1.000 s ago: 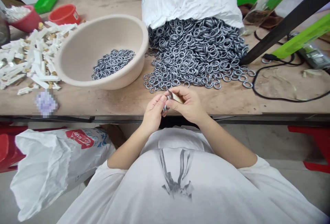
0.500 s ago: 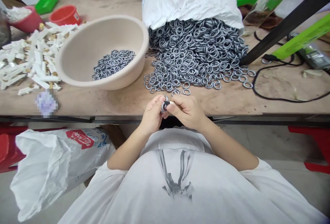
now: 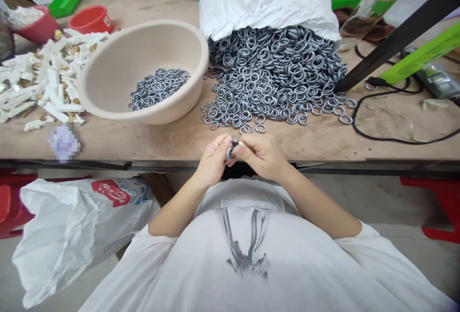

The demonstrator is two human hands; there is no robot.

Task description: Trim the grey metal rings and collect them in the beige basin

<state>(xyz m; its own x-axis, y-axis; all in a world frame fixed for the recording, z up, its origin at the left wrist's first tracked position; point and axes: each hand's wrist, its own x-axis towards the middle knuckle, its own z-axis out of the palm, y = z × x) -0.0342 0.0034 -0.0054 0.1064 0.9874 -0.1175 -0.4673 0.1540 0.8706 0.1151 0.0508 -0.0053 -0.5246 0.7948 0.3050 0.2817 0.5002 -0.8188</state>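
Observation:
My left hand (image 3: 212,162) is closed, pinching a grey metal ring (image 3: 229,153) between thumb and fingertips. From the other side, my right hand (image 3: 265,156) grips a small dark-tipped piece (image 3: 235,144) with a pale part showing by the thumb. Its dark end touches or lies across the ring; the fingers cover most of it, so its kind stays unclear. Both hands meet at the table's front edge, just in front of a large heap of grey rings (image 3: 266,82). A beige basin (image 3: 104,82) to the left holds more rings (image 3: 160,89).
A white sack (image 3: 266,5) lies behind the heap, its mouth over the rings. White strips (image 3: 46,77) cover the table's left side near a red bowl (image 3: 91,20). At right stand a black post (image 3: 391,39) and a looped black cable (image 3: 359,127). Another sack (image 3: 72,225) sits below left.
The ring and the dark-tipped piece have shifted and tilted slightly between my fingertips. Both hands keep their hold in nearly the same place.

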